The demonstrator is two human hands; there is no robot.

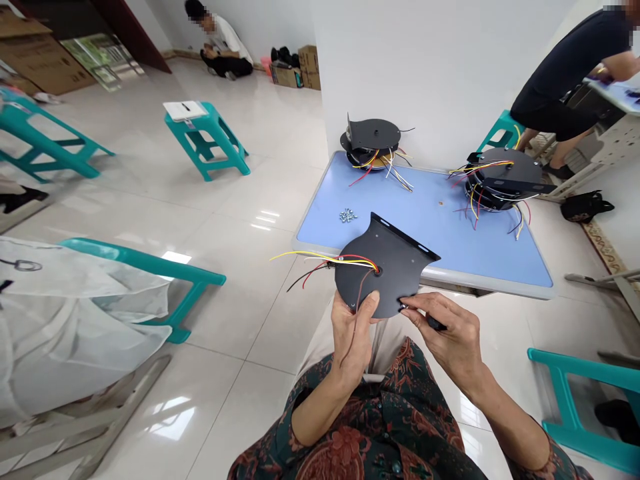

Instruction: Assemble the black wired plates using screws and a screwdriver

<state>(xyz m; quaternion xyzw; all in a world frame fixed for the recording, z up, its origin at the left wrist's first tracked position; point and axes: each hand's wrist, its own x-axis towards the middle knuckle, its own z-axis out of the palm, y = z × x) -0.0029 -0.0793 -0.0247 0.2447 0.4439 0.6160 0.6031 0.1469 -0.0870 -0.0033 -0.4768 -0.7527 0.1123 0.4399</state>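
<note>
My left hand [353, 333] grips the lower edge of a round black metal plate [387, 287], its thumb on top. A flanged bracket edge with slots runs along the plate's upper right. Red, yellow, white, black and brown wires [320, 259] come out of the centre hole; the brown one hangs over my left hand. My right hand [447, 333] pinches a small screw [403, 306] at the plate's lower right edge. A black handle [436, 323], apparently a screwdriver's, is tucked in the same hand; its shaft is mostly hidden. The underside of the plate is out of sight.
A blue table [415, 200] stands ahead, carrying a small pile of screws [349, 215] and two stacks of black wired discs [376, 137], [505, 177]. Green stools [210, 130] stand around. One person [225, 43] sits on the floor; another [565, 73] leans at the right.
</note>
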